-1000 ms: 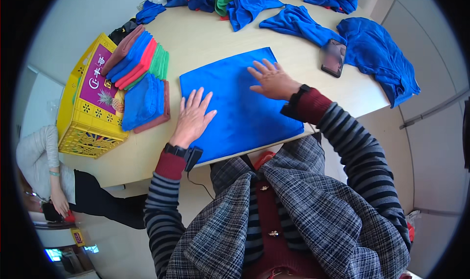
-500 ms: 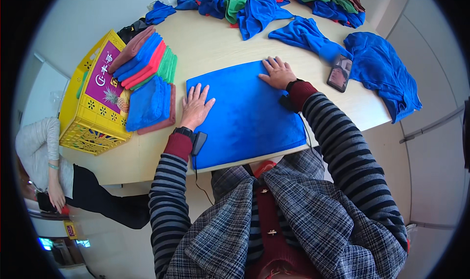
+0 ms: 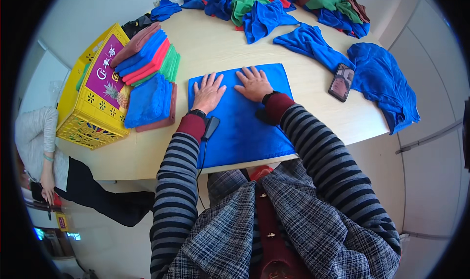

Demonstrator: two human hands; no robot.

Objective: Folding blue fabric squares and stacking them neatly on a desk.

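A blue towel [image 3: 240, 134] lies flat as a rough rectangle at the table's near edge. My left hand [image 3: 208, 94] rests palm down on its far left part, fingers stretched. Close by, my right hand [image 3: 254, 85] lies flat on the far middle of the cloth, its fingers spread. Neither hand holds anything. Each wrist wears a black band, and a small black device with a cable [image 3: 210, 128] sits by the left one. Left of the towel stands a leaning row of folded brown, blue, red and green towels [image 3: 149, 58], with folded blue ones [image 3: 147, 103] in front.
A yellow plastic crate [image 3: 90, 125] stands at the table's left. Crumpled mixed towels [image 3: 269, 17] are heaped along the back. A phone [image 3: 341, 83] leans by loose blue cloths [image 3: 382, 81] on the right. A seated person [image 3: 46, 132] is beyond the crate.
My right hand has slid left across the towel, away from its far right corner. My left hand has moved slightly farther and to the right. Both stay flat.
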